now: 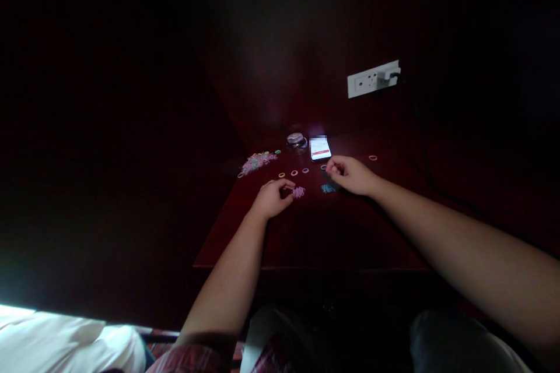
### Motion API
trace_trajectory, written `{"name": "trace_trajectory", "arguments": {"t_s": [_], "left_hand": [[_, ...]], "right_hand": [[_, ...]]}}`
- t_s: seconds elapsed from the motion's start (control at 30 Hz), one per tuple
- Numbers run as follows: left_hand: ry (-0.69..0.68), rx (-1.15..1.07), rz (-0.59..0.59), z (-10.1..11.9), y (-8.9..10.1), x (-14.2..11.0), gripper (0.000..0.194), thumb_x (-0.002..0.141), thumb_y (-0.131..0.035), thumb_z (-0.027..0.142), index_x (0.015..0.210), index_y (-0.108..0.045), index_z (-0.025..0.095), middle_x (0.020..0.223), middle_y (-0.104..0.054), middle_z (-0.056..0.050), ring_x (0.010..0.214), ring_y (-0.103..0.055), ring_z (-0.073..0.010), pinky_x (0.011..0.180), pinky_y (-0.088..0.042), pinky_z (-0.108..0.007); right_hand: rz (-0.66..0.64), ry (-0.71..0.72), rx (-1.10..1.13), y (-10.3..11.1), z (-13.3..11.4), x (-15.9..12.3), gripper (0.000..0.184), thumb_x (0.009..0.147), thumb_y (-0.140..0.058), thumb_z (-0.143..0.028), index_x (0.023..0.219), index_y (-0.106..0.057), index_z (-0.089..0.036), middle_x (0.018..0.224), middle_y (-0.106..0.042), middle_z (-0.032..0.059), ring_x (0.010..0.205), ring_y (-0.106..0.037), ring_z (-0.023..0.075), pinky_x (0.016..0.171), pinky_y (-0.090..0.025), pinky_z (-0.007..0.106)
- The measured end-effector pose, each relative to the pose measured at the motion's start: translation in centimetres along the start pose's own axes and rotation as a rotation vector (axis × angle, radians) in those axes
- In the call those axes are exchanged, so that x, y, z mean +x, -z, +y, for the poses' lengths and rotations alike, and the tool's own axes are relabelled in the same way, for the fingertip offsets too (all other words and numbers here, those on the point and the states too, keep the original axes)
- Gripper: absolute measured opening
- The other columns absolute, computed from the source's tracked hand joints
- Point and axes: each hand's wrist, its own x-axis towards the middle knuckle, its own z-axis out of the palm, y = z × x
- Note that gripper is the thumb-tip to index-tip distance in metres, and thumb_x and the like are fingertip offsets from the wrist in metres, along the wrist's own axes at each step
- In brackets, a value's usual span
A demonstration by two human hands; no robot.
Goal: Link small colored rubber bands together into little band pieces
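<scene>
On a dark red table (pixel 315 239) lie small coloured rubber bands. My left hand (pixel 272 197) rests curled on the table, its fingertips pinched beside a small pink heap of bands (pixel 298 192). My right hand (pixel 352 175) is also curled, fingers pinched together near a dark band (pixel 323 167) and just above a small teal heap (pixel 328 188). What either pinch holds is too small to make out. Loose single bands (pixel 294 173) lie in a row between the hands and a larger mixed pile (pixel 258 161) at the far left.
A lit phone (pixel 320 148) and a round metal object (pixel 296 140) sit at the table's back. One orange band (pixel 373 158) lies to the right. A wall socket with a plugged charger (pixel 374 78) hangs above; its cable runs down. White bedding (pixel 65 341) is at lower left.
</scene>
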Motion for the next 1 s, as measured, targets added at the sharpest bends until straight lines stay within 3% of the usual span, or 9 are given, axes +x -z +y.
{"name": "trace_trajectory", "arguments": {"t_s": [0.53, 0.77, 1.0], "left_hand": [[0.099, 0.039, -0.027, 0.0, 0.6, -0.1, 0.017, 0.074, -0.059, 0.024, 0.088, -0.068, 0.022, 0.089, -0.07, -0.002, 0.083, -0.063, -0.017, 0.081, -0.05, -0.03], [0.14, 0.046, 0.007, -0.3, 1.1, 0.1, 0.026, 0.078, -0.049, 0.013, 0.093, -0.068, 0.023, 0.099, -0.07, -0.001, 0.092, -0.062, -0.0173, 0.087, -0.048, -0.031], [0.164, 0.086, -0.038, -0.5, 1.1, -0.1, 0.016, 0.069, -0.063, 0.019, 0.083, -0.07, 0.024, 0.102, -0.068, -0.002, 0.099, -0.059, -0.0203, 0.094, -0.045, -0.037]], "right_hand": [[-0.017, -0.002, -0.013, 0.0, 0.0, 0.0, 0.007, 0.071, -0.053, -0.021, 0.076, -0.055, -0.016, 0.064, -0.047, -0.0019, 0.057, -0.041, 0.01, 0.052, -0.033, 0.022], [-0.02, -0.005, 0.016, 0.1, 0.2, -0.1, 0.009, 0.07, -0.054, -0.023, 0.076, -0.056, -0.016, 0.064, -0.046, -0.0023, 0.057, -0.041, 0.01, 0.053, -0.033, 0.023], [-0.019, 0.002, 0.003, 0.1, 0.0, -0.1, 0.008, 0.07, -0.054, -0.023, 0.074, -0.057, -0.016, 0.064, -0.047, -0.0018, 0.058, -0.041, 0.0103, 0.053, -0.033, 0.023]]}}
